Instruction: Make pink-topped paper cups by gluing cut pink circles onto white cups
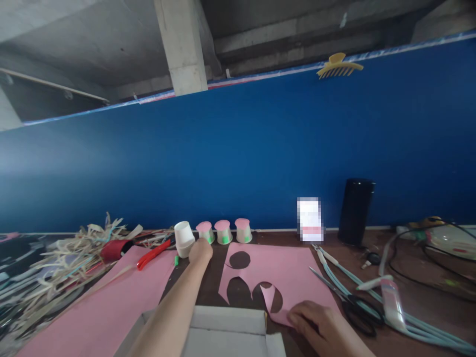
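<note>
I see the left hand (200, 249) stretched far forward across the table (416, 292), its fingers closed around a white cup (184, 239) that stands mouth-down near the back edge; the grip is on the cup's right side, and most of the fingers are hidden behind the knuckles. Just right of that cup stand three more cups (223, 231) in a row, each inverted and capped with a pink disc, close to the blue wall (238, 158). The right hand (320, 325) lies low at the near edge, fingers curled down onto a pink sheet (293, 270), pressing a loose cut flap of it; I cannot tell whether the flap is pinched or only held flat. The sheet has three round holes cut out of it, and dark table shows through them. A second, larger pink sheet (100, 307) lies to the left, with a red tool (152, 254) at its far corner and a pile of straw (63, 263) beyond it. An open white box (226, 332) sits between the forearms at the near edge. Scissors (357, 307) lie right of the cut sheet, touching its edge. A black cylinder (356, 211) stands against the wall further right, with cables (420, 258) near it.
</note>
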Demonstrator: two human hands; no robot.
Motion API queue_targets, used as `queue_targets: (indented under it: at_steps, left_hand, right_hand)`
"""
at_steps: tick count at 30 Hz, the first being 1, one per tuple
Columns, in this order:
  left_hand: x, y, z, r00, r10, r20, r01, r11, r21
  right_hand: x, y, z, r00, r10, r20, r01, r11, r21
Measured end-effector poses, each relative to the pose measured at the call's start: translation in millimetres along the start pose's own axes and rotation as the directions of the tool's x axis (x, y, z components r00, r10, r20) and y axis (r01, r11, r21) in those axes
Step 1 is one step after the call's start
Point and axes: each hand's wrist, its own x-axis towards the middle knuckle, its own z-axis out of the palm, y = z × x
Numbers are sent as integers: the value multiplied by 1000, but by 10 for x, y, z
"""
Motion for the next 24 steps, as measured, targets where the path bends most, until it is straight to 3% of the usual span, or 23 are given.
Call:
queue_targets:
  at_steps: [10,16,24]
  left_hand:
    - [-189,-11,1,994,-25,103,13,993,114]
    - [-134,-64,-17,986,-80,149,58,987,147]
    - [1,-111,-8,991,-66,113,50,989,139]
  right_hand:
    - [-16,16,-19,1000,-13,27,13,1000,-8]
    - [-9,4,-23,1000,-18,23,18,1000,-5]
    - [-7,36,-8,1000,-17,18,17,1000,-14]
